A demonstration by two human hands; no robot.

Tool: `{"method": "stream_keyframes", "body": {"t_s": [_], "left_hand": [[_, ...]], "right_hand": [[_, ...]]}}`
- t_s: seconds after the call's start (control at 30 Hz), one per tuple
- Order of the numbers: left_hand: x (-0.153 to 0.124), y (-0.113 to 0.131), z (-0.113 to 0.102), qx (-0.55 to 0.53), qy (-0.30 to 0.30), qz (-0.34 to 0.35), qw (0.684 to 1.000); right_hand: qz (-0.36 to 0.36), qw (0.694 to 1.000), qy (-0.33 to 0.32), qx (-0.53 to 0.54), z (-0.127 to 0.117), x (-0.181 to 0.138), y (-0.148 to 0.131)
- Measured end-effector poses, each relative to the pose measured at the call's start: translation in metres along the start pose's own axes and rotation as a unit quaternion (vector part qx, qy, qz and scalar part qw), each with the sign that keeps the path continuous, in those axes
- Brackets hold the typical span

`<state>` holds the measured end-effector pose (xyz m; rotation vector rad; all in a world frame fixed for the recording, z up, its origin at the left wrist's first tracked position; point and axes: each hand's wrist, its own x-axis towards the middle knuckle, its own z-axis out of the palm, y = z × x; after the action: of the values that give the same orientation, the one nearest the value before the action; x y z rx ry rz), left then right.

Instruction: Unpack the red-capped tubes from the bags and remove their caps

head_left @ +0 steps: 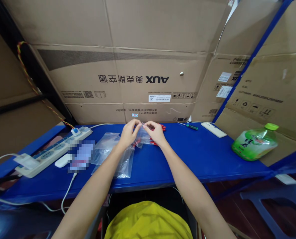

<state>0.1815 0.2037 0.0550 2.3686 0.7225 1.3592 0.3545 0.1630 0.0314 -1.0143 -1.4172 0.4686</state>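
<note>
My left hand point(129, 133) and my right hand point(156, 132) are close together over the blue table, both pinching the top edge of a clear plastic bag point(144, 136). Thumbs and fingertips of both hands are closed on the film. Red-ended items point(164, 127) show behind and beneath my right hand; their kind is too small and covered to tell. Under my left wrist and forearm lie several flat clear plastic bags point(124, 167), partly overlapping. It is hard to see whether the red pieces near my fingers are inside the held bag.
A white power strip point(60, 149) with plugs and cables runs along the left. Near it lies a blurred-out flat object point(82, 156). At the back right are a green-handled screwdriver point(192, 126), a white flat bar point(214, 129) and a green bottle point(255, 142). Cardboard point(138, 33) walls the back.
</note>
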Motion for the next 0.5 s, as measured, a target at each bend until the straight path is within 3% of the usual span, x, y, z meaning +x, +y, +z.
{"method": "stream_keyframes", "body": {"t_s": [0.17, 0.5], "left_hand": [[-0.0002, -0.0015, -0.0002, 0.004, -0.012, 0.011, 1.000], [-0.0011, -0.0028, 0.0042, -0.002, -0.002, 0.006, 1.000]], "right_hand": [[0.011, 0.999, -0.007, 0.036, -0.0002, 0.0009, 0.0033], [-0.009, 1.000, -0.011, 0.006, 0.0006, -0.0002, 0.0015]]}}
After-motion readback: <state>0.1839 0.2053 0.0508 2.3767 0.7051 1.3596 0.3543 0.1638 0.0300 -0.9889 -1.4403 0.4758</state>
